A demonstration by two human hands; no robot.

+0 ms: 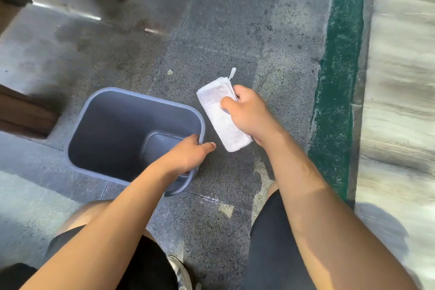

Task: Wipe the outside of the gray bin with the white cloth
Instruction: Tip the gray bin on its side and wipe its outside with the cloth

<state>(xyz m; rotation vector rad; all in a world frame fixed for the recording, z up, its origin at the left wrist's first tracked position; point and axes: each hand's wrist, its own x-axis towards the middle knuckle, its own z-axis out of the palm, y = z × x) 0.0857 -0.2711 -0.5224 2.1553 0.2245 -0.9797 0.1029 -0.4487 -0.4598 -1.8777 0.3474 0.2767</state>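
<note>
The gray bin [122, 134] stands open on the stone floor [235, 30], left of centre in the frame. The left hand [188, 155] grips its near right rim, fingers curled over the edge. Just right, the right hand [244, 110] pinches the folded white cloth [216, 113], clear of the bin.

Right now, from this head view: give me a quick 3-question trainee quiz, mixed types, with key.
1. True or false: the white cloth is pressed against the outside of the gray bin.
2. Which hand grips the bin's rim? A) left hand B) right hand C) both
3. Fill in: the cloth is folded and held in the ____ hand, to the right of the bin.

Key:
1. False. The cloth is held off to the bin's side, not on its wall.
2. A. Its fingers curl over the near right corner of the rim.
3. right
</note>
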